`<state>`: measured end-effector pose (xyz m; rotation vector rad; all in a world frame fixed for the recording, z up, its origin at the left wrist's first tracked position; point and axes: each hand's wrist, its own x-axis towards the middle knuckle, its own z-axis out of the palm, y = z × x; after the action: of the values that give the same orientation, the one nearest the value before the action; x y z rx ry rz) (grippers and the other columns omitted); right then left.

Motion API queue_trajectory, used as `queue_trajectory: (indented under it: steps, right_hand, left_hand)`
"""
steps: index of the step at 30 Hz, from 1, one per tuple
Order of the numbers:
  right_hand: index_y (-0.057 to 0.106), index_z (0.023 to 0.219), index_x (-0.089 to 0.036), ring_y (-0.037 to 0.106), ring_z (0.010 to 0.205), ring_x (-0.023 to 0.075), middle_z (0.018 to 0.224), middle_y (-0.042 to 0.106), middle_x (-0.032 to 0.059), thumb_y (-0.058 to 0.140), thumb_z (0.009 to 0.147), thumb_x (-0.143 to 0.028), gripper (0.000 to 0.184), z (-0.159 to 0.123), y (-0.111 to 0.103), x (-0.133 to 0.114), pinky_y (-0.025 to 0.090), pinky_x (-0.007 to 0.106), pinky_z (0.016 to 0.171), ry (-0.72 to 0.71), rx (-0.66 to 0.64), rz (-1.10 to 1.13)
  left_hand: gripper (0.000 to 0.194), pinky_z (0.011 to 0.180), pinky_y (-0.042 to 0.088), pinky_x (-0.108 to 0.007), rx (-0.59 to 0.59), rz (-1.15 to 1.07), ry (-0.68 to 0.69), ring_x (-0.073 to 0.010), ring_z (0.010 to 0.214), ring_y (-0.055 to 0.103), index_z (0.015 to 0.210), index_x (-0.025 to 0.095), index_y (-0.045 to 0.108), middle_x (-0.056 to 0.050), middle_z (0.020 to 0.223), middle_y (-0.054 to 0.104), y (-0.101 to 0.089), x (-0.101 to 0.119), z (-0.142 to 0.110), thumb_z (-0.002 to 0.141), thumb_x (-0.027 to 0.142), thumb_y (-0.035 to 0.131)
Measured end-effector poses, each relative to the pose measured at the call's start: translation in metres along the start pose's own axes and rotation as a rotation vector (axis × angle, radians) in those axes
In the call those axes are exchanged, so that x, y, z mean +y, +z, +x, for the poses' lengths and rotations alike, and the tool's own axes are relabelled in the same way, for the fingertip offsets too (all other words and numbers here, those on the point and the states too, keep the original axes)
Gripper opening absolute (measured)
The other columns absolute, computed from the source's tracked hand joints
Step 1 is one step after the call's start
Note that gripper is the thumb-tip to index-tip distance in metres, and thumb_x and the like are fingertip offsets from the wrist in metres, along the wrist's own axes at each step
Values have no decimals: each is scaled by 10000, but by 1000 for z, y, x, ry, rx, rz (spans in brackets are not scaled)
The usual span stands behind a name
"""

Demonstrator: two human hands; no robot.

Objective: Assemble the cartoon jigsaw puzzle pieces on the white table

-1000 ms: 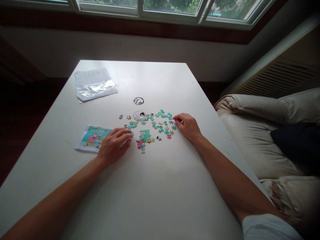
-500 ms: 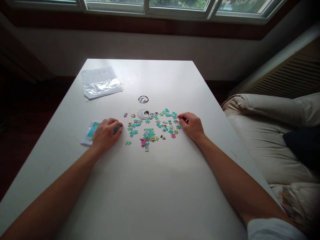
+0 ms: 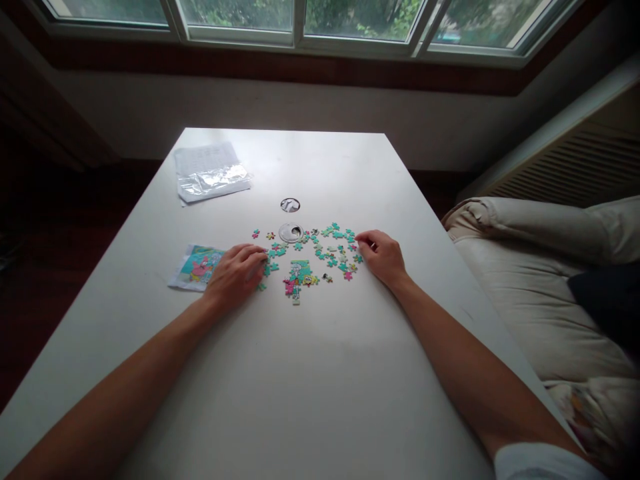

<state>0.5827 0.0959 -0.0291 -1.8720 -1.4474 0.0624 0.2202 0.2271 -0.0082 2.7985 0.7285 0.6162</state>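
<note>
Toward the left cluster of loose teal jigsaw pieces [image 3: 278,249] reaches my left hand [image 3: 237,272], palm down. Its fingers are stretched out over the nearest pieces and partly cover them; I see nothing held. My right hand [image 3: 384,255] rests at the right edge of another group of loose pieces [image 3: 344,252], fingers curled in and thumb close to the index finger. Whether a piece sits between those tips is too small to tell. Between the hands lies a partly joined jigsaw section [image 3: 300,273] with a cartoon figure, teal and pink. A yellow-faced piece [image 3: 309,280] adjoins its right side.
Beside my left wrist lies a picture packet [image 3: 197,268] with a pink cartoon figure. Clear plastic over printed paper [image 3: 213,173] is at the table's far left. Two round items, a silvery disc [image 3: 287,233] and a smaller one [image 3: 290,205], lie behind the pieces. A cushioned seat [image 3: 500,287] stands right.
My left hand has moved right, off the picture packet and onto the left cluster of pieces, uncovering more of the packet. My right hand stays in place. The view has tilted up slightly.
</note>
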Motion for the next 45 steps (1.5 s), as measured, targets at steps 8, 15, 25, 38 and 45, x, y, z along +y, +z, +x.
queue_trajectory:
  steps: [8,15,25,38,45]
  right_hand:
    - [722,946,-218,614,795,198,928,716,38,551,891,-215,179,0,2,3,493,340,766,-25,14,0]
    - [715,935,-214,603,906,229,920,686,58,569,909,-200,149,2,3,-10,479,372,863,-114,10,-51]
    - [731,1125,-252,567,993,252,1034,672,73,654,909,-259,230,60,42,-45,434,389,907,-300,-285,-179]
    - [663,931,-215,540,931,230,970,628,60,722,824,-291,144,77,48,-45,394,330,815,-280,-409,-194]
    - [607,838,-214,582,854,199,861,661,19,672,829,-205,67,64,38,-46,408,332,826,-231,-231,48]
  left_hand:
    - [289,1090,450,-474,17,31,-16,-272,1250,535,1223,250,651,-72,1276,651,1,-3,-2,961,263,530]
    - [260,1071,466,-462,35,63,-23,-268,1216,547,1183,226,663,-70,1251,663,3,-6,-2,973,273,518]
    - [244,1057,472,-457,54,57,-14,-265,1208,550,1167,231,667,-68,1238,666,4,-6,-1,966,258,533]
    - [221,1054,478,-459,25,25,37,-260,1220,545,1139,237,671,-62,1249,663,2,-2,-2,960,229,542]
    - [245,1045,496,-475,30,-19,87,-262,1241,546,1153,251,666,-62,1278,658,2,2,-3,937,208,559]
